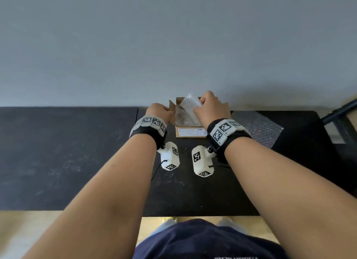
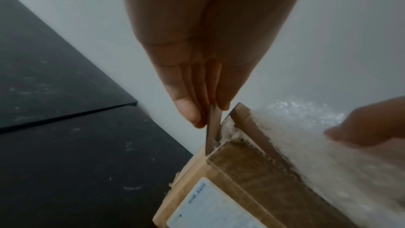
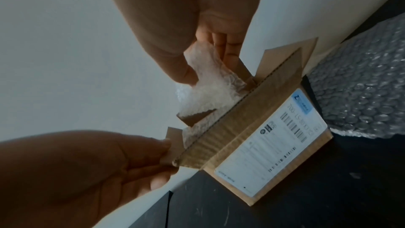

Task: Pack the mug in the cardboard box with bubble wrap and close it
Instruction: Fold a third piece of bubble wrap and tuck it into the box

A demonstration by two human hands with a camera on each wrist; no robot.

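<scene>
From the head view, the cardboard box (image 1: pixel 190 132) stands open on the black counter (image 1: pixel 77 152) against the wall. The right hand (image 1: pixel 210 108) grips a bubble wrap bundle (image 1: pixel 188 112) in its mouth; the mug itself is hidden, presumably inside. A spare sheet (image 1: pixel 260 129) lies just right.

Left wrist view: the left hand (image 2: pixel 197 82) pinches the upright side flap (image 2: pixel 212 127), thin, stiff, easily creased.

Right wrist view: the wrap (image 3: pixel 208 82) looks soft, light, slippery; likely fragile inside, so hold it around the middle.
</scene>
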